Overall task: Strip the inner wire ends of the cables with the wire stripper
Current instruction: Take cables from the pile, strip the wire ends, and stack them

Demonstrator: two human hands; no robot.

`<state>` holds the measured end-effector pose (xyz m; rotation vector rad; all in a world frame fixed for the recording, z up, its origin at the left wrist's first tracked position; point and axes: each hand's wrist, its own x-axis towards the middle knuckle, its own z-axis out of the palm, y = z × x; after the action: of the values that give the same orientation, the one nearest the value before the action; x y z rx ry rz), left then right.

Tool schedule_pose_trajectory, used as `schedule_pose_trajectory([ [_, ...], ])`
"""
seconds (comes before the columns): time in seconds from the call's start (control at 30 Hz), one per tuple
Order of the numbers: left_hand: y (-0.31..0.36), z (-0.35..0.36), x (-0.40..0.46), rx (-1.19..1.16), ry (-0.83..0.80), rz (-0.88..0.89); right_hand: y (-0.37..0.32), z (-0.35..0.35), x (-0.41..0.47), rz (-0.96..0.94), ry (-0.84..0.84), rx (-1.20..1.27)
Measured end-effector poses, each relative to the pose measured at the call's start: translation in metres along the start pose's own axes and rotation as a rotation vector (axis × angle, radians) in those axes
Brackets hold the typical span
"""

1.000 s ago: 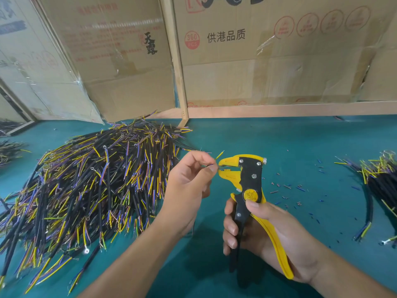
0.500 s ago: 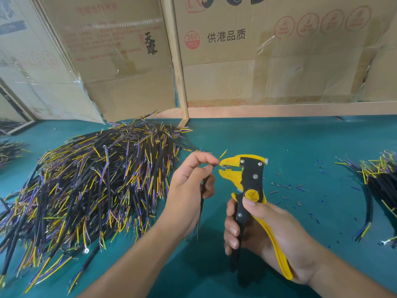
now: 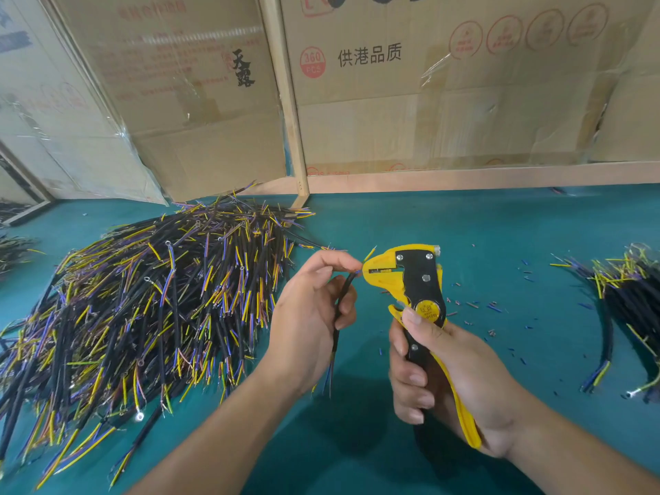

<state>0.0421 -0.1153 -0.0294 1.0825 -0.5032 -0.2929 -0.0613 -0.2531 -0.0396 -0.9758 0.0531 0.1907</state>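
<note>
Your left hand (image 3: 310, 316) pinches one black cable (image 3: 343, 301) between thumb and forefinger, the remaining fingers curled round its sheath; the cable hangs down behind the palm, its lower wire ends showing below the wrist. One inner wire end sits at the mouth of the wire stripper (image 3: 410, 280), a yellow wire tip angling up just beside the tool's yellow nose. Whether the wire is seated inside the blades cannot be told.

Your right hand (image 3: 446, 380) grips the stripper upright by its handles, fingers wrapped round the black handle, thumb resting on the round yellow badge, the yellow handle lying against the palm.

A large pile of cables (image 3: 143, 309) covers the left half of the desk (image 3: 500, 223), reaching toward its back edge. A smaller bundle (image 3: 621, 301) lies at the right edge. Small blue and brown insulation offcuts (image 3: 496, 309) are scattered on the desk between the stripper and that bundle. Cardboard cartons (image 3: 428, 94) stand along the back edge
</note>
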Motion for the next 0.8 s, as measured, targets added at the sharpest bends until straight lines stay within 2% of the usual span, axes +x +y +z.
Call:
schedule_pose_trajectory([
  [0.43,0.0046,-0.0076,0.0052,0.055,0.069,0.052,-0.0083,-0.0093,0.0008,-0.049,0.081,-0.037],
  [0.8,0.0032,-0.0083,0.0029,0.086,0.012,0.117,0.0005,-0.0094,0.0086,-0.028,0.064,0.051],
])
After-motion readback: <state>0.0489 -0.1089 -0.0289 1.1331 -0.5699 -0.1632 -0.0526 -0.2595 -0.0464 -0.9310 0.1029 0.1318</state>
